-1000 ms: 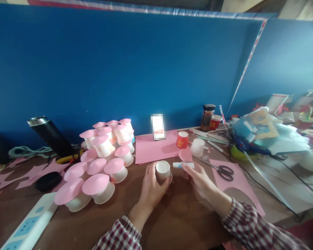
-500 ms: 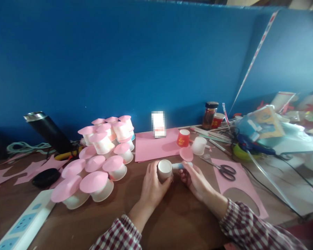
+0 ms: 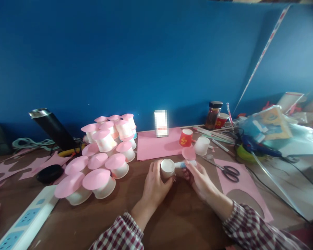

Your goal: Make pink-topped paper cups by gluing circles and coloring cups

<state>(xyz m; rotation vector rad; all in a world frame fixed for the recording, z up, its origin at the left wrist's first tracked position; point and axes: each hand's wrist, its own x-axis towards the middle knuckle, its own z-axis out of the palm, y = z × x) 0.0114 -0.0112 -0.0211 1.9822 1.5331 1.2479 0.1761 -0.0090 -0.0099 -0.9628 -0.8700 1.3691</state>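
Left hand (image 3: 158, 183): fingers curled around a small white cup (image 3: 168, 170), thumb on the near side, round recessed end facing up. Right hand (image 3: 200, 178): thumb and fingertips pinching a white-and-blue tube (image 3: 182, 165), lying level, tip pointing left at the cup's side; touching or just short of it, cannot tell. Just beyond the right fingers, a pink paper disc (image 3: 189, 152); past it a red cup (image 3: 185, 139) and, to the right, a spare white cup (image 3: 201, 146). Right of the same fingers, scissors (image 3: 231, 173) on a cut pink sheet (image 3: 225, 187). Beyond the left fingers, flat pink paper (image 3: 156, 146). Well left of them, a cluster of cups with pink cone tops (image 3: 97, 178), all on a brown table (image 3: 182, 225).
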